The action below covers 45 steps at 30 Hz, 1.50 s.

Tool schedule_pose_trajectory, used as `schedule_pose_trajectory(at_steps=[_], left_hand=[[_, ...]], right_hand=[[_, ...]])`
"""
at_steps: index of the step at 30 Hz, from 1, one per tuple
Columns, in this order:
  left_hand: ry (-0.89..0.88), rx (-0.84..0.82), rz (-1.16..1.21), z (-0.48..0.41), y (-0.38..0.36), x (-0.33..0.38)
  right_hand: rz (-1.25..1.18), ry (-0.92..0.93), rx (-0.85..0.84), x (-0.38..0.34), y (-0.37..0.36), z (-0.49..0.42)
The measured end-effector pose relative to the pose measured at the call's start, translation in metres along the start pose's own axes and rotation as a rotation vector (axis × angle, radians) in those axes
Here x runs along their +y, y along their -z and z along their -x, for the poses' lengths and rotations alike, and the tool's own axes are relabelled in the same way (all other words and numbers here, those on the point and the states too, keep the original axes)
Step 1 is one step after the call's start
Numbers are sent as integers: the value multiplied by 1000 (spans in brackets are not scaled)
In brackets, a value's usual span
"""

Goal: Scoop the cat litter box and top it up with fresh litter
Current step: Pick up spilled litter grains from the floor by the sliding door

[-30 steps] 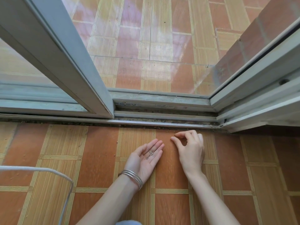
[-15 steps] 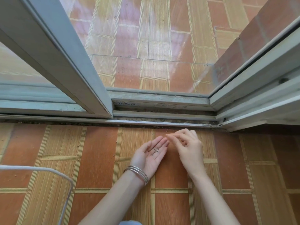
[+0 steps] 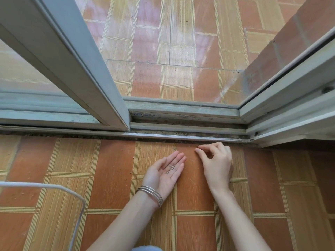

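My left hand [image 3: 165, 172] lies palm up just above the tiled floor, fingers straight. Several small grey litter grains [image 3: 170, 167] rest on its palm and fingers. A stack of silver bangles circles that wrist. My right hand [image 3: 216, 163] is palm down beside it. Its thumb and forefinger tips come together on a litter grain [image 3: 197, 146] on the floor, right at the sliding door track [image 3: 181, 132]. A few more stray grains [image 3: 130, 172] dot the tiles left of my left hand. A curved white rim [image 3: 79, 198] shows at the lower left; what it belongs to is out of view.
The sliding door frame [image 3: 85, 73] rises at the left with its glass pane behind. The doorway opens onto more orange tiles [image 3: 172, 78]. A second frame and a brick wall [image 3: 290, 57] close off the right. The track holds dark grit.
My right hand went left to my left palm, then came back forward to the floor by the door track. My left hand stayed palm up with the grains.
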<state>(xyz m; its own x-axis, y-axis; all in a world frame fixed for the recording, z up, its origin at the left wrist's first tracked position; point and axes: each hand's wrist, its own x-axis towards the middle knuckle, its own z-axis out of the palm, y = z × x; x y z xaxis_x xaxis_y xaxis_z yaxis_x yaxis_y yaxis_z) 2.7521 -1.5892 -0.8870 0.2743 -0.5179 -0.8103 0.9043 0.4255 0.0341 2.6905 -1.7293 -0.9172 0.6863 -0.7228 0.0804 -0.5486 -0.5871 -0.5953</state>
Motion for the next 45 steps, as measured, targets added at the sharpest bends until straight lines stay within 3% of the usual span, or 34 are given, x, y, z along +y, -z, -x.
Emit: schedule_pose_trajectory(at_steps=[7, 12, 21, 29, 34, 36, 40, 45], left_hand=[[1, -2, 0, -2, -3, -1], [12, -7, 2, -5, -9, -3], [8, -7, -1, -4, -7, 0], [-1, -2, -6, -2, -1, 2], [-3, 3, 6, -4, -8, 2], [1, -3, 9, -5, -9, 3], [-7, -6, -11, -5, -7, 4], [-10, 4, -11, -3, -2, 6]], right_hand=[[168, 168, -19, -3, -1, 1], [-314, 99, -204, -12, 10, 6], [-105, -26, 0, 1, -3, -1], [53, 118, 45, -3, -4, 1], [-427, 77, -236, -17, 6, 11], [-440, 20, -196, -16, 6, 12], [-246, -55, -7, -10, -5, 4], [-119, -41, 32, -13, -13, -2]])
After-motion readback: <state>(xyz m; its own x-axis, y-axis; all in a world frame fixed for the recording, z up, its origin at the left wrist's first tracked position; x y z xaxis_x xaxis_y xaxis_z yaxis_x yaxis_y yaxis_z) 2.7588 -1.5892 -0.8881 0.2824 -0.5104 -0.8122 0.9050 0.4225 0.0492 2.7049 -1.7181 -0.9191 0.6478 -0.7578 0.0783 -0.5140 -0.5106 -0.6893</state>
